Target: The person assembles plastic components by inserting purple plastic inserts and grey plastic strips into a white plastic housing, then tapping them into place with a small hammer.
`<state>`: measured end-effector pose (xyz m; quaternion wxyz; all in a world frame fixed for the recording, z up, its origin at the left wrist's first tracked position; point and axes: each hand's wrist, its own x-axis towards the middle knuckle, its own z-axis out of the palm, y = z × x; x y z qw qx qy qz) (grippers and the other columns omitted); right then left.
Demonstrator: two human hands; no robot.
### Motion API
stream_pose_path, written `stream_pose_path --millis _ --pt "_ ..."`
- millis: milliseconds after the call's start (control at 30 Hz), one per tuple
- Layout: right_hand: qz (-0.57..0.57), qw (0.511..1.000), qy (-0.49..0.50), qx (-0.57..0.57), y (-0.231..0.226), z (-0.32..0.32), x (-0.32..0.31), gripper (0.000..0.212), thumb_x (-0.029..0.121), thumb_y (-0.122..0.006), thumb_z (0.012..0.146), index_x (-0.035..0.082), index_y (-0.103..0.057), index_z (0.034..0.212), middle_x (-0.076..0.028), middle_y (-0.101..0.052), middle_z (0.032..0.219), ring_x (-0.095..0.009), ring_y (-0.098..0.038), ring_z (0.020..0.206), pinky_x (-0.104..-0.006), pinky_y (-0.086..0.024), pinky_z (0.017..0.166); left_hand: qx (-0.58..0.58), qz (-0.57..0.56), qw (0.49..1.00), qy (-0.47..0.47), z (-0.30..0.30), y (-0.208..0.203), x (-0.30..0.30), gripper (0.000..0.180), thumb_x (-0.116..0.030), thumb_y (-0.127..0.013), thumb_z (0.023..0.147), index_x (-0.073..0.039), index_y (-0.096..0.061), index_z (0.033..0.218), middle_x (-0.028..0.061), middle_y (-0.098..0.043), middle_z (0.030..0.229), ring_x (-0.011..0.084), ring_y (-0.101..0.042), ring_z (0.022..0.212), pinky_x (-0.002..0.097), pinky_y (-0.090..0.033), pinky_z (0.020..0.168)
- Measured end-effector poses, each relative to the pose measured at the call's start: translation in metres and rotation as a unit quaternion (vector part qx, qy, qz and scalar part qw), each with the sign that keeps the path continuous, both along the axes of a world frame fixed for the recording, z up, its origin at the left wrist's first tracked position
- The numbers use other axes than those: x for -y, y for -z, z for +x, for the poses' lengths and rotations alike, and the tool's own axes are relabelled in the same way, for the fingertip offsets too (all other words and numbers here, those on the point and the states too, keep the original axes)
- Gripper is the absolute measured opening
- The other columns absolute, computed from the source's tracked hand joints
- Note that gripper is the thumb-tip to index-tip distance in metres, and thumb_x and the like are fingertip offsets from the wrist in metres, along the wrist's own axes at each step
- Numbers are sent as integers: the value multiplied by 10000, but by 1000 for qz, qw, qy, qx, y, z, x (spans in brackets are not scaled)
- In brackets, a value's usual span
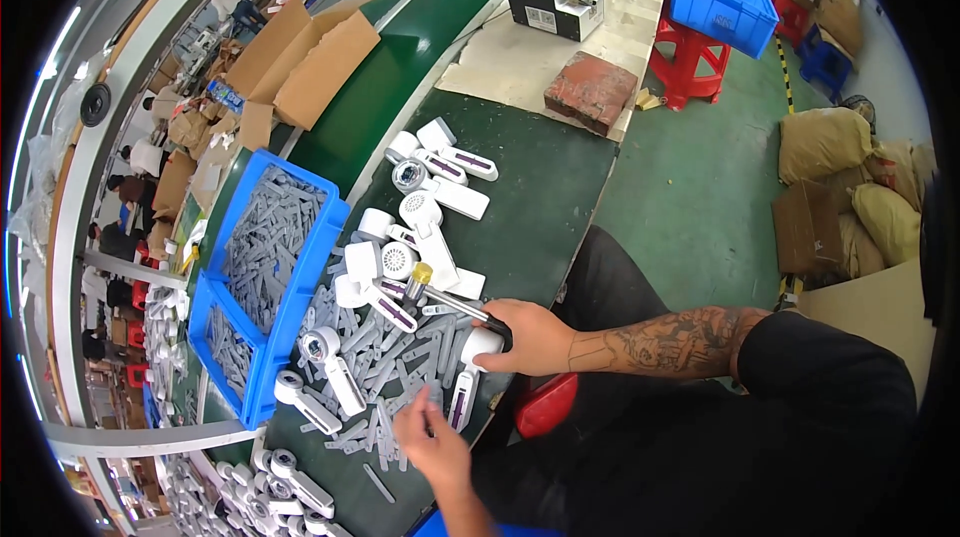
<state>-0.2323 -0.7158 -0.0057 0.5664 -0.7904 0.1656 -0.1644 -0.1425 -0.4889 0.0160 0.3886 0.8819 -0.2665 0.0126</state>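
My right hand is closed around the black grip of a small hammer. The hammer's yellowish head points left, over several white handheld devices. Under the same hand, its fingers against the round head, is another white device with a purple stripe along its handle. My left hand hovers over a loose pile of grey plastic strips, fingertips drawn together among them. Whether a strip is between those fingers is too small to tell. More white devices lie in a row beyond the pile.
A divided blue bin full of grey strips stands left of the pile. More white devices lie at the lower left. A reddish brick and a small black machine sit farther back. A blue crate rests on a red stool.
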Motion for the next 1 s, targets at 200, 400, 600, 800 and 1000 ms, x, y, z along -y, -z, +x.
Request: stream_pose_path --millis 200,400,600,800,1000 --pt "-19 1000 10 1 3 -1 0 547 328 -871 820 -8 -671 1203 -205 -693 1126 -387 -693 1058 -417 -549 952 8 -29 999 -37 -36 9 32 182 -38 -727 962 16 -796 1122 134 -679 962 284 -637 921 401 -515 831" --pt "-26 1000 3 0 1 -4 0 538 338 -861 842 5 -672 1220 -199 -690 1145 -387 -694 1060 -421 -555 941 59 -45 997 -33 -33 23 28 180 -24 -753 946 28 -792 1114 161 -734 1011 289 -695 941 401 -549 883" --pt "-162 987 -15 -12 -32 -31 14 459 271 -711 995 119 -641 1422 -136 -723 1021 -377 -724 879 -442 -591 758 -24 -112 993 -7 -27 40 20 156 -35 -750 972 45 -784 1102 173 -777 1075 258 -734 971 367 -566 907" --pt "-265 953 -147 19 -57 -60 32 521 213 -653 1027 247 -582 1542 -68 -702 857 -281 -716 708 -415 -582 578 -93 -135 986 -38 -29 38 21 238 -52 -766 963 52 -732 1174 179 -776 1080 251 -735 996 368 -562 911" --pt "-341 915 -198 -91 -41 -62 28 606 182 -679 983 270 -553 1569 -39 -630 800 -257 -675 639 -382 -557 540 -83 -130 988 -29 -28 34 21 434 -68 -765 965 35 -595 1351 204 -778 1094 264 -732 1016 395 -541 956"
